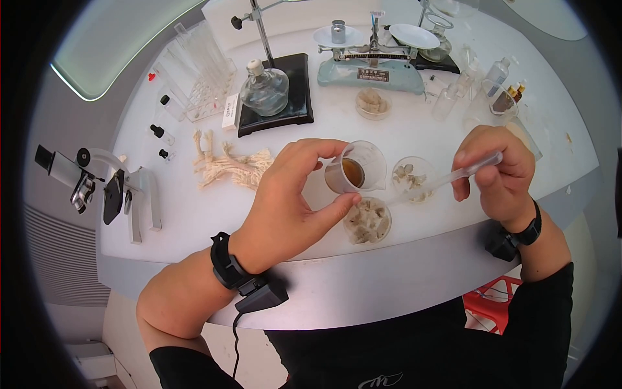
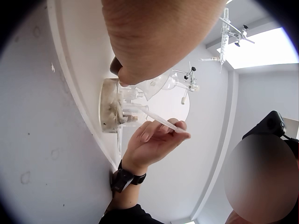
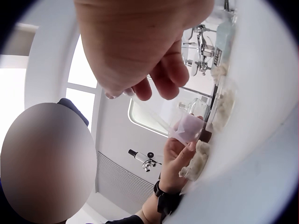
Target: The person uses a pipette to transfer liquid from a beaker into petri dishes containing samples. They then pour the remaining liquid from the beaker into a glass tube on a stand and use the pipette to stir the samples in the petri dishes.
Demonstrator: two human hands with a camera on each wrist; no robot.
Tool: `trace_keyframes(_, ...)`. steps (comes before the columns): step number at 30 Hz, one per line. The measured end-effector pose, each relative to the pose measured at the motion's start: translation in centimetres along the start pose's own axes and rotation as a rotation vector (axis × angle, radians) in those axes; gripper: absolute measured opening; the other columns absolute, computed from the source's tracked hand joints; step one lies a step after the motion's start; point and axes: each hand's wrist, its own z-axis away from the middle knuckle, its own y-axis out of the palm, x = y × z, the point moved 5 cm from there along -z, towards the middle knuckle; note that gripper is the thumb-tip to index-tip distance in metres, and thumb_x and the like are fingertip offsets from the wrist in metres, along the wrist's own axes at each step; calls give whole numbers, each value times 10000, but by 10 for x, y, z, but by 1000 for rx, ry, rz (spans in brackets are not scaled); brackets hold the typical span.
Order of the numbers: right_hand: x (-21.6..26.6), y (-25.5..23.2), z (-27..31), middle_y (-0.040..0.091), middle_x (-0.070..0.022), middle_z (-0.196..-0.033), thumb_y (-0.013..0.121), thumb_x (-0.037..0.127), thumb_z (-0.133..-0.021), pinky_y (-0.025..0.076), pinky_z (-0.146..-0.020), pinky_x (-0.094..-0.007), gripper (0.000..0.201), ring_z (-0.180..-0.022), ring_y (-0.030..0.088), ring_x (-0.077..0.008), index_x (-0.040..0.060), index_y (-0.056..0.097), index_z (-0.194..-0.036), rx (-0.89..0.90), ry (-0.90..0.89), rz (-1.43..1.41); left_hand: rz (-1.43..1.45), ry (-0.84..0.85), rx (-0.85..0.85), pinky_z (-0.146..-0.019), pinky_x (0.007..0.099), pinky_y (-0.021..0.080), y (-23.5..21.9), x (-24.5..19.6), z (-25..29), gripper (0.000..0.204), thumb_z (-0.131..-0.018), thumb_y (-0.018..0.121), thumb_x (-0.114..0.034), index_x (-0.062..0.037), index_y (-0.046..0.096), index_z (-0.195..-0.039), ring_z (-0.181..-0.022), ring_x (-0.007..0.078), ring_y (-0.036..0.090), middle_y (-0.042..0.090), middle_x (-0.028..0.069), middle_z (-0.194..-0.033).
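My left hand (image 1: 285,201) grips a small clear plastic beaker (image 1: 374,161) between thumb and fingers. The beaker leans to the right, with brown liquid (image 1: 353,172) inside. A translucent plastic dropper (image 1: 447,179) is pinched in my right hand (image 1: 502,175), its tip pointing down-left, near the beaker's lower right side in the head view. Just below the beaker sits a round dish (image 1: 367,222) of greyish, fluffy clumps, also visible in the left wrist view as a clear-walled dish (image 2: 109,105). Another dish (image 1: 414,180) with pale pieces lies behind the dropper.
A blue balance (image 1: 369,74) carrying a metal weight stands at the back, with a dish of beige pieces (image 1: 373,104) before it. Left are a glass bottle (image 1: 264,91) on a black stand, pale branching strands (image 1: 227,162) and a microscope (image 1: 107,185). Small bottles (image 1: 508,97) stand right.
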Motion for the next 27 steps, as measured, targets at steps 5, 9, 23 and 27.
trace_keyframes(5, 5, 2, -3, 772, -113, -995, 757, 248, -1137, 561, -656, -252, 272, -691, 725, -116, -21, 743, -1174, 119, -70, 171, -6, 8, -2, -1085, 384, 554, 0, 1, 0, 587, -908, 939, -83, -42, 688, -1437, -1255, 235, 700, 730, 112, -1398)
trace_keyframes(9, 6, 2, -2, 765, -113, -986, 747, 226, -1141, 554, -645, -260, 246, -695, 725, -121, -19, 740, -1163, 76, -72, 159, -9, 8, 3, -1086, 384, 553, 0, 0, 0, 590, -908, 939, -82, -41, 686, -1440, -1260, 232, 699, 728, 112, -1405)
trace_keyframes(23, 7, 2, -2, 730, -103, -949, 660, 181, -1179, 529, -605, -240, 209, -677, 685, -100, -18, 716, -1154, 57, -72, 126, -2, 4, 5, -1096, 386, 550, 0, 1, 1, 589, -913, 937, -84, -44, 684, -1444, -1264, 238, 700, 729, 114, -1399)
trace_keyframes(27, 9, 0, 2, 743, -105, -966, 684, 188, -1168, 540, -615, -248, 211, -690, 698, -102, -18, 722, -1148, 26, -62, 114, 0, -5, 2, -1096, 386, 549, 0, 1, 1, 585, -912, 937, -87, -45, 687, -1440, -1262, 237, 700, 732, 112, -1394)
